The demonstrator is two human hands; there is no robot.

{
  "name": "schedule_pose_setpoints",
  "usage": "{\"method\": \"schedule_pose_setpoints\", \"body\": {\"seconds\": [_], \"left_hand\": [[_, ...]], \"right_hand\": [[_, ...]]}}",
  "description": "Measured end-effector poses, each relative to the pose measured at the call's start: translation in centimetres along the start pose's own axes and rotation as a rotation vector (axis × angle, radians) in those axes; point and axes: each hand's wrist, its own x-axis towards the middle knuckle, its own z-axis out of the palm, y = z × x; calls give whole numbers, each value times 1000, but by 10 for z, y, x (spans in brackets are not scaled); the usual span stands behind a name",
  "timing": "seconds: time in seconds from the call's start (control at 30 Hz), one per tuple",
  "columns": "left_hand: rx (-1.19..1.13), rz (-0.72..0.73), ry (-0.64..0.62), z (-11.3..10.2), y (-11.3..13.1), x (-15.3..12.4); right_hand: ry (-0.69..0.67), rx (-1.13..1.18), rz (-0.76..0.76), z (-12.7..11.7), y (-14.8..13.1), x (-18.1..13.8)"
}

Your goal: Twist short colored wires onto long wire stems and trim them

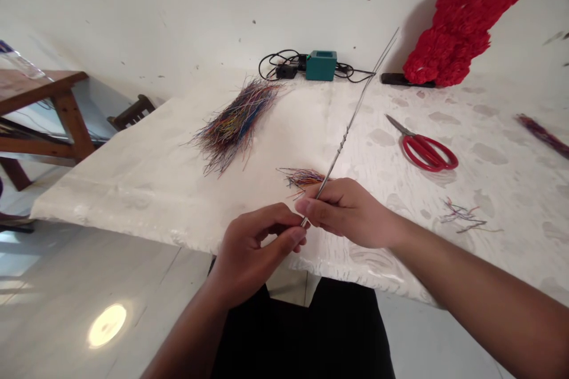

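Your right hand (349, 210) grips the lower end of a thin metal wire (355, 115), fingers curled around it with the thumb side pressed against the stem. Your left hand (258, 243) meets it just below, thumb and forefinger pinched shut on the wire's bottom tip, the two hands touching at the fingertips. From that grip the wire slants up and away, over the white worktop (146, 172), with a short twisted stretch a little above your right hand; its far end splits into two fine strands near the wall.

Take the wire as your landmark. Just behind your right hand, touching the wire's line, lies a small tuft of multicoloured threads (302, 177). Well to the left of the wire sits a much larger bundle of multicoloured threads (237, 121), fanned out on the worktop. To the right of the wire lie red-handled scissors (422, 147), blades closed, and nearer you on that side a few loose thread scraps (462, 214). Beyond the wire's top end, against the wall, stand a teal box (320, 65) with black cables (280, 65) beside it, and to the right of the tip a red feathery piece (462, 21) leans on the wall.
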Motion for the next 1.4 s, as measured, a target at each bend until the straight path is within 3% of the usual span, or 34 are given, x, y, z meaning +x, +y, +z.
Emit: {"method": "schedule_pose_setpoints", "body": {"seconds": [0.63,0.83,1.03,1.13,1.3,1.4], "left_hand": [[-152,-27,-60,-3,-2,2],[5,-28,-99,-6,2,3],[215,-19,-17,-2,6,3],[296,11,16,-9,6,-1],[411,-33,87,-36,5,-18],[460,-58,38,-50,9,-33]], "right_hand": [[-27,13,-9,2,1,-1],[-19,-149,-13,2,0,-2],[23,-307,-36,1,2,0],[178,-311,-53,-1,3,0],[711,-534,-264,-6,3,-3],[761,-792,-309,-9,3,-2]]}}
